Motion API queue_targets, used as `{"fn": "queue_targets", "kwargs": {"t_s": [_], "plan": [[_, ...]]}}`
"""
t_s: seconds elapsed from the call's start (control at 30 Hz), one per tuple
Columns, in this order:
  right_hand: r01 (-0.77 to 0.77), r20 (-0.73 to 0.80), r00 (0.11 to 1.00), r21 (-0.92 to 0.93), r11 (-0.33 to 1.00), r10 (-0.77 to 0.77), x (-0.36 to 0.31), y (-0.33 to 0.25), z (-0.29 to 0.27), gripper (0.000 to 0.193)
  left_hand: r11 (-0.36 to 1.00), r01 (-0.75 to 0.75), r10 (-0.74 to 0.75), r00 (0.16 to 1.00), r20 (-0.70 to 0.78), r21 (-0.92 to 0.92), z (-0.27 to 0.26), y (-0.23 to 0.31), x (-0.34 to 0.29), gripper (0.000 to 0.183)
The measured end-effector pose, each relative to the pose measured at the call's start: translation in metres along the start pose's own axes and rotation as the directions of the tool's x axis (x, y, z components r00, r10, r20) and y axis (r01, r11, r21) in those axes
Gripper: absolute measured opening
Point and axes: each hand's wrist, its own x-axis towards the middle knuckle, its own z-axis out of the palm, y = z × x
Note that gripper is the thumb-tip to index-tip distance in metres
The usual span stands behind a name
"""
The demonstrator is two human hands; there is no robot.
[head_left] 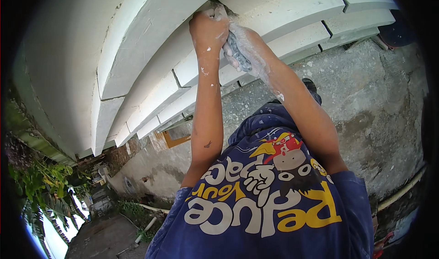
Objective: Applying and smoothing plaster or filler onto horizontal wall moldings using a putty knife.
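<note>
My left hand [209, 29] is closed, its knuckles up against the gap under the curved white panel [151, 35]. Whatever its fingers grip is hidden from me. Just to its right is my right hand [246, 46], wrist bent and smeared with white. Its fingers curl around a lump of grey, wet-looking paste [238, 57]. White dust and splashes mark both forearms. Behind the hands runs a stepped row of white mouldings [292, 18], with dark joints between the pieces.
Below lies a rough, stained concrete surface [361, 89]. A wooden frame piece [177, 139] shows at the left, under the mouldings. Green plants [45, 181] grow at the far left, and pale pipes [146, 229] lie low down. A dark round container [398, 30] stands at upper right.
</note>
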Motion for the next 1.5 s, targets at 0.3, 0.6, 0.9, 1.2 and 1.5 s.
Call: {"fn": "queue_targets", "kwargs": {"t_s": [0.3,0.6,0.9,1.2,1.5], "plan": [[-0.044,-0.053,0.998,-0.026,0.999,0.042,0.004,0.009,-0.014,0.044,0.995,0.087,-0.085,0.995,0.042,-0.055,0.015,0.000,-0.024,0.028],[0.026,0.030,0.999,-0.085,0.996,-0.024,0.009,-0.003,-0.014,0.043,0.998,0.057,-0.057,0.998,0.001,-0.041,0.003,0.008,-0.007,0.039],[0.021,0.014,1.000,-0.132,0.991,-0.020,0.010,0.003,-0.015,0.051,0.999,0.039,-0.039,0.999,0.019,-0.029,0.003,0.003,-0.007,0.034],[0.010,-0.045,0.999,-0.165,0.986,-0.018,-0.001,-0.003,-0.014,0.043,0.981,0.017,-0.026,0.999,-0.046,-0.192,0.015,-0.005,-0.013,0.035],[0.098,0.250,0.964,0.002,0.995,-0.095,-0.015,-0.016,-0.019,0.031,0.996,-0.068,0.058,0.986,-0.157,-0.062,-0.025,0.032,-0.033,0.034]]}}
